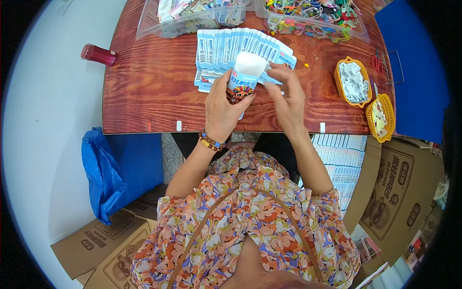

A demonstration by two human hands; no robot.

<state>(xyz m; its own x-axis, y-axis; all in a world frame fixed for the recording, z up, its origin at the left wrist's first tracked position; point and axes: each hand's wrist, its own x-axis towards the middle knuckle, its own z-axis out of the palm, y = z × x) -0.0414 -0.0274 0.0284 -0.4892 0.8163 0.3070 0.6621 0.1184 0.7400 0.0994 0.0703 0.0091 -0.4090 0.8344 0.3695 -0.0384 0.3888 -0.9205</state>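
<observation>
A small light-blue carton (244, 77) with a colourful cartoon figure is tilted in my left hand (223, 106), fingers and thumb wrapped around its lower part. Its white inside shows at the top end. Just right of the carton, my right hand (288, 98) is spread with thumb and fingers apart, and nothing shows between them. Behind both hands, a fanned row of flat blue-and-white cartons (224, 45) lies on the reddish wooden table (149, 91). Its nearest part is partly hidden by my hands and the held carton.
At the back stand two clear plastic bins, one with small packets (168, 31), one with colourful trinkets (313, 26). Two yellow baskets (340, 86) (388, 103), red scissors (376, 65) and a dark-red cup (98, 55) are on the table. A cardboard box (392, 188) with packed cartons (339, 154) stands below right.
</observation>
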